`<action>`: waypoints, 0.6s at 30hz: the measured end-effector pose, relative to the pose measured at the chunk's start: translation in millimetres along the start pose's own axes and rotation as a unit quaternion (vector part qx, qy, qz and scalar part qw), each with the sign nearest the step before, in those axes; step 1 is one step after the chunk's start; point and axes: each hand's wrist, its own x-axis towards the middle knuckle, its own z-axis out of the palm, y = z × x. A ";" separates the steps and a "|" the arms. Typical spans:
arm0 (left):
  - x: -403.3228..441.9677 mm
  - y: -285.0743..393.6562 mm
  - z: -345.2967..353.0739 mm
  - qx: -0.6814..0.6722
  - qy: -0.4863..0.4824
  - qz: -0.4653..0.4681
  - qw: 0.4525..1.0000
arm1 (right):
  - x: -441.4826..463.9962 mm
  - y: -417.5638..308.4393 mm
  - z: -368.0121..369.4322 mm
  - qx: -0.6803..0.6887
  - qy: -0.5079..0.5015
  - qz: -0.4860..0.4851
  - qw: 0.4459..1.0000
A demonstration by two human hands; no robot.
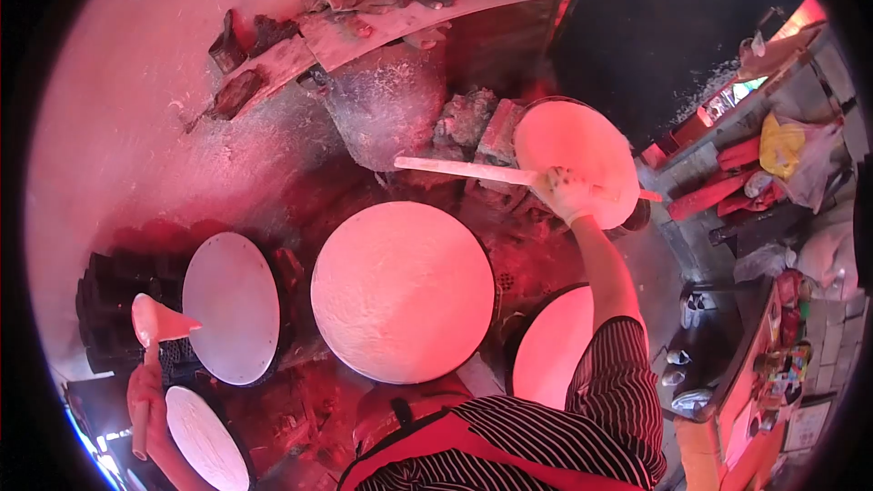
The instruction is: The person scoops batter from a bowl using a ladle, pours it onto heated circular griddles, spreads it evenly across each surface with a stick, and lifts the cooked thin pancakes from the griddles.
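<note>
My left hand [147,391] is closed round the wooden handle of a ladle [148,316]. Pale batter [173,322] trails from its bowl over the edge of a bare grey griddle [231,309]. Farther away on the right, my right hand [564,193] grips a long flat wooden stick [464,169]. The stick lies across a round pale flatbread [573,132] on the far griddle; whether it touches the bread I cannot tell. Between my hands sits a large griddle covered with a pale round layer [403,291].
Another pale-covered griddle [207,441] stands at the near left, and one more [555,350] is partly behind my right arm. A dusty bucket-like container [382,109] is at the back. Bags [800,159] and a cluttered table [741,373] are on the right.
</note>
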 end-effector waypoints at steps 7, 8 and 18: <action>-1.1 67.2 11.7 0.210 0.111 -0.022 0.971 | 29.8 -39.0 7.7 0.081 -0.013 0.064 0.995; 0.5 87.0 22.2 0.211 0.134 -0.038 0.968 | 27.9 -40.3 17.8 0.075 0.007 0.060 0.995; 36.3 56.7 14.1 -0.473 0.008 -0.240 0.848 | 11.4 -181.5 -128.8 0.441 -0.067 0.023 0.895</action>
